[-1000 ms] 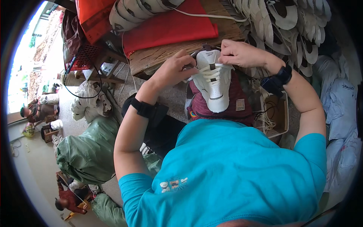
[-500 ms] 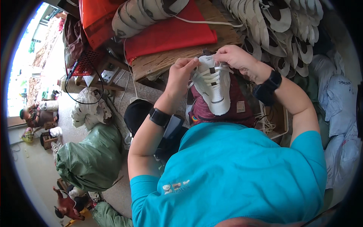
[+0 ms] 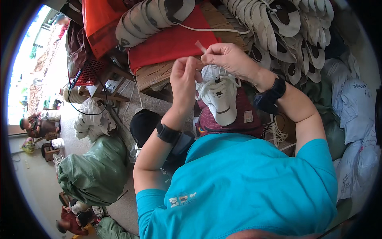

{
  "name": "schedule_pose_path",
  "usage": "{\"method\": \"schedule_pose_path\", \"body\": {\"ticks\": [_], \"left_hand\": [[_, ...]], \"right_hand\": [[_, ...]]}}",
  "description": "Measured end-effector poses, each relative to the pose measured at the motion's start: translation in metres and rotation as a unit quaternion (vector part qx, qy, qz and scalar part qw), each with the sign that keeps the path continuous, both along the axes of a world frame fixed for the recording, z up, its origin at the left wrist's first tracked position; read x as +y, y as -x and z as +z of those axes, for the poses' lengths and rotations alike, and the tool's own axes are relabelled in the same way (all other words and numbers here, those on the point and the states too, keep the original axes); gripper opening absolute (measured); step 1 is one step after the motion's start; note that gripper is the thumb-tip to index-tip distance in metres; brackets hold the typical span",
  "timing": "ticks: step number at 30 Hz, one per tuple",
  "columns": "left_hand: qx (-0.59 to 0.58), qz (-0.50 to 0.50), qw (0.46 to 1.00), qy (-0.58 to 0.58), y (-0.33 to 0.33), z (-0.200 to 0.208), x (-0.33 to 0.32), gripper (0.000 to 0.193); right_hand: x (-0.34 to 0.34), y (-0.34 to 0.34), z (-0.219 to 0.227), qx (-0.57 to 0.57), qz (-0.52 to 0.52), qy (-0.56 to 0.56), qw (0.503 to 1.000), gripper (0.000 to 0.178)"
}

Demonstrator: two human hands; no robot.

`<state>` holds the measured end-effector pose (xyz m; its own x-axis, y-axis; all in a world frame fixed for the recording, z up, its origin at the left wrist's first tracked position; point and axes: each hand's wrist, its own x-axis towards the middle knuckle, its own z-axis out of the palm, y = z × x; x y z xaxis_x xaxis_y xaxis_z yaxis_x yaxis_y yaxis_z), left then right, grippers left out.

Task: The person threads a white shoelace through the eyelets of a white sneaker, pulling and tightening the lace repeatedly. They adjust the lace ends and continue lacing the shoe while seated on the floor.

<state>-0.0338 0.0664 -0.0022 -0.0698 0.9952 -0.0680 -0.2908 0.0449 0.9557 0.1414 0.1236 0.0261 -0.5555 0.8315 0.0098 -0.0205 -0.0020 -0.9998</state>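
One white lace-up sneaker [image 3: 224, 104], mesh panel on the tongue, sits at the person's lap on maroon striped fabric [image 3: 243, 105] with one small tan label [image 3: 248, 116]. Long axis runs near vertical in view, slightly slanted: toe points down toward the person's teal T-shirt [image 3: 246, 179] and a bit right; tongue end points up, at the hands. White laces [image 3: 205, 88] cross its front.

Two hands at work. Right hand [image 3: 223, 59]: thumb and forefinger pinching one short, pale, translucent strip [image 3: 200, 46], its free end sticking up and left. Left hand [image 3: 184, 75]: just beside the right one, above the tongue end, fingers bent in toward the thumb; cannot tell if anything is gripped between them. Two black wrist devices, one per wrist.

Beyond the hands: one worn wooden table [image 3: 161, 75], one red cloth [image 3: 159, 49] on it, one curved row of overlapping grey-white shoe pieces [image 3: 147, 22] on the cloth. Upper right, a big bunch of similar pale shoe pieces [image 3: 286, 24], too overlapped to count. Left side: one red plastic basket [image 3: 86, 73], two green sacks [image 3: 93, 171], at least two other people, small and blurry. Right edge: several whitish sacks [image 3: 356, 109], exact number unclear.
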Motion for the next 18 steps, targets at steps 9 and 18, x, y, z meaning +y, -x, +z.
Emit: {"method": "schedule_pose_path", "body": {"ticks": [9, 18], "left_hand": [[-0.16, -0.142, 0.977, 0.02, -0.018, 0.001, -0.012, 0.027], [0.004, 0.062, 0.996, 0.064, 0.091, -0.037, -0.017, 0.018]], "right_hand": [[-0.008, 0.012, 0.0, 0.027, -0.053, 0.005, 0.998, 0.016], [0.023, -0.088, -0.017, 0.024, -0.229, -0.04, 0.972, 0.029]]}}
